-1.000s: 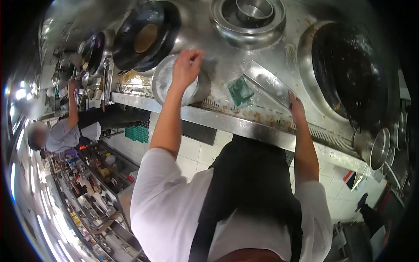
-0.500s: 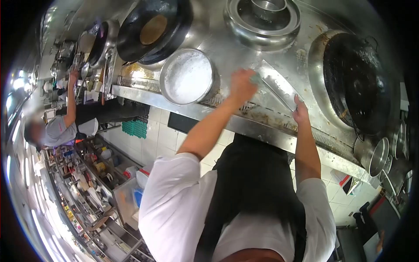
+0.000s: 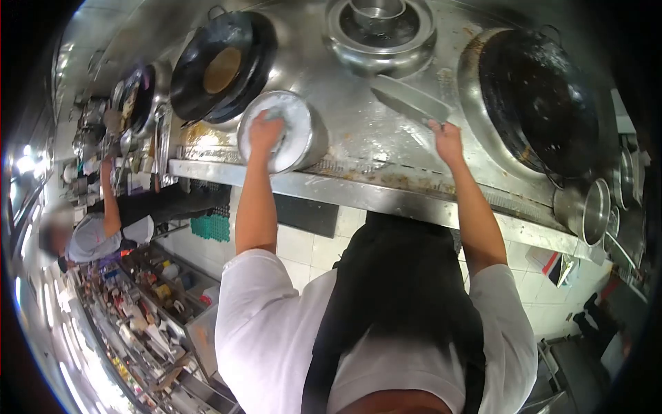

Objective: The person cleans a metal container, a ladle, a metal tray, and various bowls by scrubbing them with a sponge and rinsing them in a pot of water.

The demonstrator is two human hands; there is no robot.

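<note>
In the head view, we had our left hand (image 3: 266,134) down in the round metal pot (image 3: 243,138), right in the white foam (image 3: 298,127), its fingers closed on a green pad (image 3: 277,112) that showed around them. The pot stood near the front edge of the steel worktop (image 3: 352,127), just beside the big wok (image 3: 187,90) on our left, and in that wok lay a flat brown disc (image 3: 222,70).

Over to our right hand (image 3: 449,141): there we held the long metal tray (image 3: 414,100) by its near end, fingers narrow around the edge, and the tray slanted away across the worktop with one long side raised. Whether its underside touched the steel, we could not tell.

Beyond the tray's far end sat a wide steel ring (image 3: 343,52) with a small pot (image 3: 377,12) in the middle. A dark wok (image 3: 552,103) filled the right side, and a deep steel pan (image 3: 574,207) was just below it. Off to the left, well apart from us, a co-worker (image 3: 100,238) reached one arm towards the cooking line.
</note>
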